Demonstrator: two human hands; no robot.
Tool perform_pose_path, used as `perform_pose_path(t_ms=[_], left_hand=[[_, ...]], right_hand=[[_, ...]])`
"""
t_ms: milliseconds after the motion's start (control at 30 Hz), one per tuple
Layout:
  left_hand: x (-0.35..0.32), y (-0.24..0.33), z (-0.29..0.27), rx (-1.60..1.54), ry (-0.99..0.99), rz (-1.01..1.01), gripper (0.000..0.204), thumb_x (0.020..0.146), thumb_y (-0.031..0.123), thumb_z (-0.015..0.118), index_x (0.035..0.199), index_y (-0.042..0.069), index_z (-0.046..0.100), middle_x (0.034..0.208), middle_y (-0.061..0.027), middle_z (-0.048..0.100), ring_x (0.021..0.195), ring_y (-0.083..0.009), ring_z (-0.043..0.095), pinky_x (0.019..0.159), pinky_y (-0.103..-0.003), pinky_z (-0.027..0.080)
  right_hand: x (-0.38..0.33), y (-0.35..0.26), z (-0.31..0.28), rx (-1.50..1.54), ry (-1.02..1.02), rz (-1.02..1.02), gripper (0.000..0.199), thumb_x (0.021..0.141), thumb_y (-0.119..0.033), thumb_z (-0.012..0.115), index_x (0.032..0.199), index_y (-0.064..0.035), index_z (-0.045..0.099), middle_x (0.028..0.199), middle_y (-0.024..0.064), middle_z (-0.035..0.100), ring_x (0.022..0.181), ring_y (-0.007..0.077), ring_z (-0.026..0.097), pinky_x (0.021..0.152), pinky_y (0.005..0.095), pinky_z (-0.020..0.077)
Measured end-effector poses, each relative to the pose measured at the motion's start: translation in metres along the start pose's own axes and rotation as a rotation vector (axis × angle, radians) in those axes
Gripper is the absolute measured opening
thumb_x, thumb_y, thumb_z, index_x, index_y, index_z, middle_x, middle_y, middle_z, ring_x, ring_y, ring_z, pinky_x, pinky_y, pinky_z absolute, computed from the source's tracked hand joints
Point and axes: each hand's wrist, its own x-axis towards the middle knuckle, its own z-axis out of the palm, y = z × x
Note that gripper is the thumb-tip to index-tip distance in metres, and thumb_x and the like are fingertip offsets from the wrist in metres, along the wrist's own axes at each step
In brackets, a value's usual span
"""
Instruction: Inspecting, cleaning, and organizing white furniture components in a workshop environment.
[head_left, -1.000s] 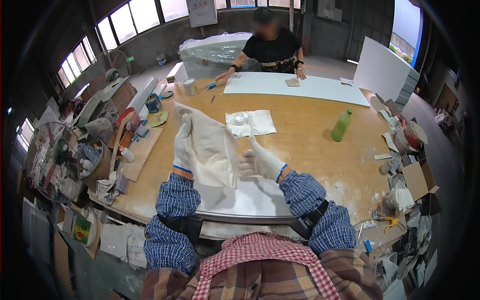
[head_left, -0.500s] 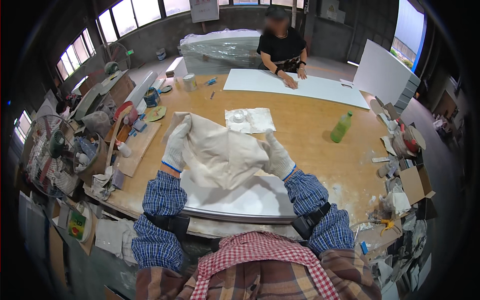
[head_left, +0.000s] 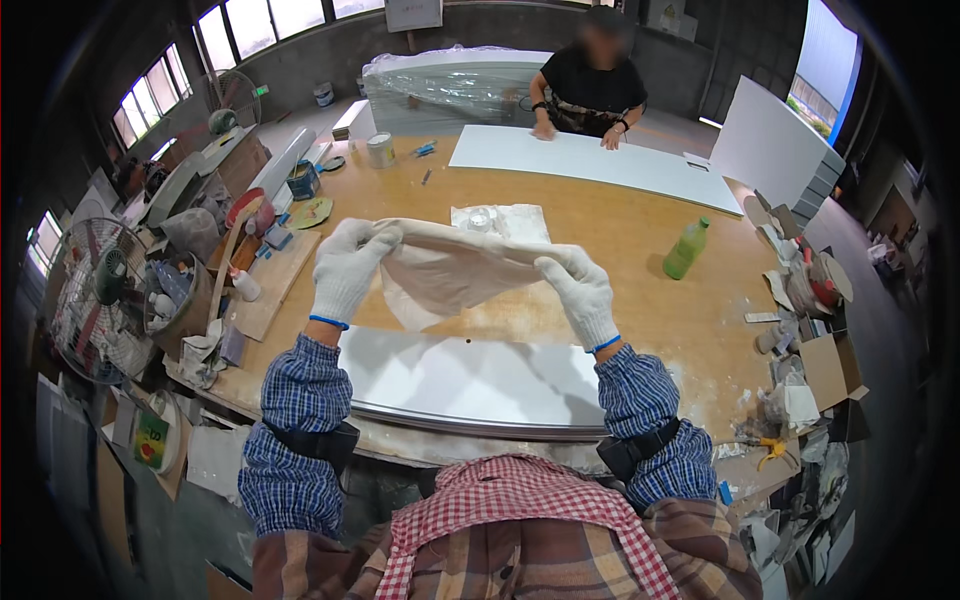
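— What do the hands have?

— Both wear white knit gloves. The left hand (head_left: 347, 268) and the right hand (head_left: 580, 290) are each clamped on an end of a pale cloth (head_left: 455, 268), holding it stretched between them, well apart, above the wooden table (head_left: 640, 240).

— And under it?

— A white panel (head_left: 470, 380) lies flat on the near edge of the table, just below the cloth. Beyond the cloth sits a crumpled white rag (head_left: 500, 218) with something clear on it; I cannot tell what.

— Anything else around?

— A green bottle (head_left: 686, 248) stands upright to the right. At the far side another person (head_left: 592, 85) rests both hands on a long white board (head_left: 590, 165). Tins and tools crowd the left edge.
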Motion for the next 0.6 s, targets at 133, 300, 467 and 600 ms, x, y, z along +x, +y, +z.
perform_pose_path(t_ms=[133, 300, 467, 600], left_hand=[[-0.001, -0.002, 0.012, 0.451, 0.28, 0.456, 0.024, 0.097, 0.022, 0.072, 0.101, -0.001, 0.076, 0.108, -0.007, 0.074, 0.101, -0.0151, 0.065, 0.095, -0.029, 0.05], [0.005, 0.006, 0.023, -0.553, -0.102, 0.132, 0.022, 0.097, 0.021, 0.073, 0.105, 0.0, 0.075, 0.097, -0.0012, 0.074, 0.09, -0.0126, 0.065, 0.087, -0.026, 0.051], [0.005, -0.008, 0.032, -0.761, -0.087, -0.025, 0.019, 0.102, 0.018, 0.067, 0.103, 0.0, 0.074, 0.092, 0.0017, 0.07, 0.084, -0.009, 0.06, 0.081, -0.024, 0.049], [0.004, -0.013, 0.04, -0.718, -0.062, 0.113, 0.014, 0.101, 0.014, 0.067, 0.103, 0.002, 0.072, 0.095, 0.0006, 0.07, 0.081, -0.0054, 0.058, 0.072, -0.023, 0.048]], right_hand=[[-0.001, -0.01, -0.008, -0.509, 0.201, -0.275, 0.024, 0.094, -0.016, 0.076, 0.115, -0.0033, 0.076, 0.135, 0.0082, 0.064, 0.121, 0.0165, 0.059, 0.101, 0.0339, 0.0496], [0.004, -0.018, -0.025, -0.005, 0.101, -0.289, 0.022, 0.097, -0.017, 0.073, 0.113, -0.0023, 0.076, 0.131, 0.0081, 0.066, 0.112, 0.0141, 0.061, 0.094, 0.0301, 0.0504], [0.011, -0.013, -0.022, 0.263, 0.155, -0.008, 0.022, 0.101, -0.019, 0.069, 0.11, 0.0005, 0.074, 0.108, 0.0019, 0.072, 0.095, 0.0081, 0.063, 0.086, 0.0249, 0.0501], [0.018, -0.013, -0.018, 0.129, 0.224, -0.018, 0.021, 0.102, -0.02, 0.069, 0.109, 0.0001, 0.069, 0.099, 0.0004, 0.07, 0.091, 0.007, 0.062, 0.083, 0.0234, 0.0498]])
